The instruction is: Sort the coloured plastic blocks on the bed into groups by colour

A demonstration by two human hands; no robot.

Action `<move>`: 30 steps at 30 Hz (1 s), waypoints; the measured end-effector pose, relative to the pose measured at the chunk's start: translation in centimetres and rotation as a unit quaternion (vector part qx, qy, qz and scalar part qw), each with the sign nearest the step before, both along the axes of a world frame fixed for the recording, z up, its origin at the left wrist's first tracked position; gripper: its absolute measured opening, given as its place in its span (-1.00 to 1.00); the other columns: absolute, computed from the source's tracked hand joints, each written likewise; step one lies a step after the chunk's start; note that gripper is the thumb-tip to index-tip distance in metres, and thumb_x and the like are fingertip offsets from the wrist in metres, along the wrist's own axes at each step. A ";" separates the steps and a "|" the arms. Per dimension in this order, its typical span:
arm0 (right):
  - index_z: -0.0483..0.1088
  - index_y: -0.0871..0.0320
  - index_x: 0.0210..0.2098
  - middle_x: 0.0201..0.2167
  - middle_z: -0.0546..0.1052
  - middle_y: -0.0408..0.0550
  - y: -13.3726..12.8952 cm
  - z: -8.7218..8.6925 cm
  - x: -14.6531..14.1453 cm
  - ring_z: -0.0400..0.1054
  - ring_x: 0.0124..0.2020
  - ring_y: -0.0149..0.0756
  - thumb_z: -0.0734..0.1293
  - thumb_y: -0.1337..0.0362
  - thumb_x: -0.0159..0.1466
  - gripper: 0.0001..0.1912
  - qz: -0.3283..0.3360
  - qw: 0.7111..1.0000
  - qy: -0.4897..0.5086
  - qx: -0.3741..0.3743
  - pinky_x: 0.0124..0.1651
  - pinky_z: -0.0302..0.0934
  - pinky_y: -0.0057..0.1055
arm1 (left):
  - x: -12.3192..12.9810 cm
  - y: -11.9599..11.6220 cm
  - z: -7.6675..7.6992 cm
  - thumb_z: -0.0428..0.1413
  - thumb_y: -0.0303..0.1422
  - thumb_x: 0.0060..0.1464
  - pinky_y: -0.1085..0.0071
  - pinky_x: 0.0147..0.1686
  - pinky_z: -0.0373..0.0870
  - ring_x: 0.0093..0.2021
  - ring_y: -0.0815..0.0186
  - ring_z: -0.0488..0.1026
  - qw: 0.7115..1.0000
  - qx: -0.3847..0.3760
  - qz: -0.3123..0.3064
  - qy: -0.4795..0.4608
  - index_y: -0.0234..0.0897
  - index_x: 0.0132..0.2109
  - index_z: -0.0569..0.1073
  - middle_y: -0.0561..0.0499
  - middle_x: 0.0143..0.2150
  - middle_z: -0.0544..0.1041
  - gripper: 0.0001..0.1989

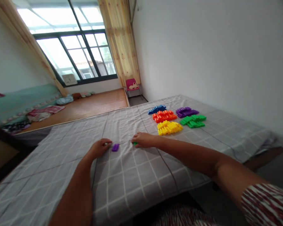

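My right hand (141, 140) is closed with its fingertips on a small green plastic piece (135, 143), mostly covered by the fingers, just above the cloth. My left hand (101, 147) rests on the cloth with curved fingers and a gap between thumb and forefinger, nothing visible in it. Just right of its fingertips lie two short purple pieces (115, 147), side by side. Further right are sorted heaps of similar narrow plastic pieces: yellow (169, 127), orange (164, 116), blue (157, 109), purple (187, 111) and green (193, 121). Their exact kind is too small to tell.
A grey checked cloth (132, 175) covers the table, its front edge close to me. A white wall (214, 56) borders the right side. Behind stand a low wooden platform (101, 100), a pink chair (132, 84) and a window (85, 53) with curtains.
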State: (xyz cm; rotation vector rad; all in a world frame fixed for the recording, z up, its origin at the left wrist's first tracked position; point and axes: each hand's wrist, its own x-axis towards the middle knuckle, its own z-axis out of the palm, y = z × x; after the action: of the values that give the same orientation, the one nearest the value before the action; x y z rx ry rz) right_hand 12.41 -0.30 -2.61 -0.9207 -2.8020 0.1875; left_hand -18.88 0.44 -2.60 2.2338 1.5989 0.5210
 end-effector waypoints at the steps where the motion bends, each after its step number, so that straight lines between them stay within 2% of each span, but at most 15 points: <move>1: 0.47 0.02 -0.13 -0.09 0.57 -0.14 -0.2 0.1 0.3 0.38 -0.10 -0.31 0.36 0.28 0.20 -0.77 0.009 1.000 -0.007 0.004 0.01 0.14 -0.42 | -0.1 -0.1 0.4 0.11 0.00 -0.14 0.29 -0.08 0.43 -0.16 0.15 0.52 1.000 -0.021 0.002 -0.007 -0.22 -0.21 0.59 -0.10 -0.05 0.57 -0.54; 4: 0.46 -0.09 -0.12 -0.13 0.57 -0.25 -1.4 1.2 1.9 0.37 -0.11 -0.32 0.36 0.34 0.17 -0.70 0.045 0.999 0.008 0.003 0.02 0.14 -0.42 | -0.2 -0.1 1.4 0.16 -0.01 -0.25 0.26 -0.12 0.46 -0.23 0.12 0.54 0.997 -0.078 0.006 -0.007 -0.25 -0.19 0.58 -0.09 -0.15 0.61 -0.49; 7: 0.45 -0.11 -0.08 -0.10 0.55 -0.23 -2.6 3.0 5.1 0.36 -0.05 -0.26 0.38 0.35 0.14 -0.64 0.050 0.995 0.087 0.002 0.00 0.18 -0.40 | -0.2 0.3 2.2 0.16 -0.04 -0.26 0.23 -0.11 0.46 -0.21 0.08 0.56 0.996 -0.077 0.028 0.030 -0.22 -0.19 0.57 -0.05 -0.28 0.62 -0.52; 10: 0.43 0.05 -0.02 -0.06 0.52 -0.06 -3.0 4.9 11.0 0.38 -0.06 -0.24 0.38 0.34 0.13 -0.60 -0.002 0.986 0.164 0.001 -0.02 0.23 -0.37 | 1.1 1.3 3.3 0.14 -0.09 -0.23 0.23 -0.13 0.47 -0.15 0.06 0.55 0.997 -0.048 0.042 0.047 -0.22 -0.14 0.53 -0.06 -0.26 0.62 -0.53; 12: 0.41 0.10 -0.01 -0.06 0.52 -0.02 -2.6 5.7 16.4 0.40 -0.13 -0.27 0.37 0.34 0.12 -0.59 -0.069 0.977 0.200 0.005 -0.06 0.25 -0.36 | 3.6 2.0 4.5 0.11 -0.12 -0.18 0.25 -0.13 0.50 -0.12 0.09 0.55 0.999 -0.028 0.026 0.027 -0.24 -0.11 0.50 -0.07 -0.20 0.60 -0.54; 14: 0.41 0.12 0.00 -0.10 0.53 -0.03 -2.2 5.8 22.6 0.41 -0.18 -0.29 0.36 0.32 0.13 -0.59 -0.165 0.960 0.224 0.006 -0.11 0.26 -0.37 | 7.8 2.6 5.7 0.09 -0.16 -0.13 0.27 -0.09 0.50 -0.12 0.16 0.55 1.000 0.006 -0.006 -0.004 -0.24 -0.11 0.49 -0.07 -0.08 0.56 -0.58; 16: 0.41 0.12 0.00 -0.14 0.54 -0.04 -2.2 5.4 28.5 0.42 -0.21 -0.29 0.36 0.27 0.12 -0.58 -0.258 0.939 0.229 -0.007 -0.16 0.27 -0.39 | 13.4 2.9 6.5 0.07 -0.22 -0.10 0.26 -0.05 0.51 -0.10 0.20 0.53 0.997 0.045 -0.058 -0.032 -0.26 -0.15 0.50 -0.08 0.06 0.47 -0.65; 18: 0.42 0.13 -0.02 -0.12 0.54 -0.03 -2.5 4.4 33.0 0.42 -0.21 -0.27 0.36 0.24 0.11 -0.59 -0.310 0.924 0.223 -0.020 -0.17 0.28 -0.39 | 19.8 2.8 6.6 0.06 -0.31 -0.06 0.27 -0.07 0.53 -0.08 0.24 0.50 0.988 0.058 -0.133 -0.059 -0.27 -0.15 0.50 -0.11 0.12 0.38 -0.70; 20: 0.43 0.12 -0.04 -0.12 0.54 -0.04 -3.1 3.1 35.8 0.42 -0.23 -0.27 0.36 0.21 0.10 -0.58 -0.331 0.917 0.217 -0.037 -0.17 0.28 -0.38 | 26.4 2.4 6.1 0.05 -0.43 -0.06 0.31 -0.10 0.54 -0.07 0.27 0.48 0.972 0.070 -0.207 -0.081 -0.27 -0.15 0.51 -0.13 0.12 0.35 -0.72; 23: 0.44 0.12 -0.04 -0.10 0.53 -0.02 -3.7 1.1 37.1 0.42 -0.25 -0.27 0.35 0.18 0.09 -0.57 -0.318 0.922 0.218 -0.047 -0.18 0.30 -0.37 | 35.3 1.5 5.0 0.05 -0.54 -0.08 0.36 -0.12 0.52 -0.07 0.28 0.46 0.945 0.086 -0.308 -0.073 -0.27 -0.11 0.50 -0.13 0.00 0.41 -0.66; 25: 0.45 0.12 -0.05 -0.08 0.51 0.00 -3.8 0.0 36.9 0.42 -0.24 -0.27 0.35 0.17 0.09 -0.57 -0.298 0.927 0.227 -0.033 -0.17 0.31 -0.35 | 39.8 1.0 4.3 0.07 -0.55 -0.07 0.31 -0.04 0.48 -0.07 0.28 0.45 0.929 0.092 -0.354 -0.050 -0.25 -0.06 0.49 -0.11 -0.03 0.45 -0.62; 27: 0.46 0.12 -0.05 -0.07 0.50 0.02 -3.6 -0.8 36.7 0.41 -0.22 -0.25 0.35 0.17 0.09 -0.58 -0.284 0.928 0.242 -0.015 -0.13 0.31 -0.31 | 43.0 1.0 3.8 0.09 -0.54 -0.06 0.25 0.01 0.43 -0.06 0.24 0.45 0.930 0.109 -0.349 -0.035 -0.25 -0.03 0.47 -0.10 -0.04 0.47 -0.62; 30: 0.47 0.09 -0.07 -0.04 0.50 0.03 -3.1 -1.8 36.7 0.40 -0.10 -0.20 0.36 0.17 0.11 -0.62 -0.268 0.924 0.274 0.007 -0.02 0.28 -0.25 | 45.7 1.7 3.1 0.13 -0.51 -0.05 0.17 0.06 0.37 -0.03 0.18 0.43 0.938 0.124 -0.323 0.001 -0.25 -0.03 0.46 -0.11 -0.06 0.50 -0.63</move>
State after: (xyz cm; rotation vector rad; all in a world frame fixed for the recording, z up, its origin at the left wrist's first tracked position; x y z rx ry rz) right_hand 49.07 -3.41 -4.38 -1.3411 -1.9661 0.2870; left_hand 26.81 2.17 0.50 2.7474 0.7341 0.5424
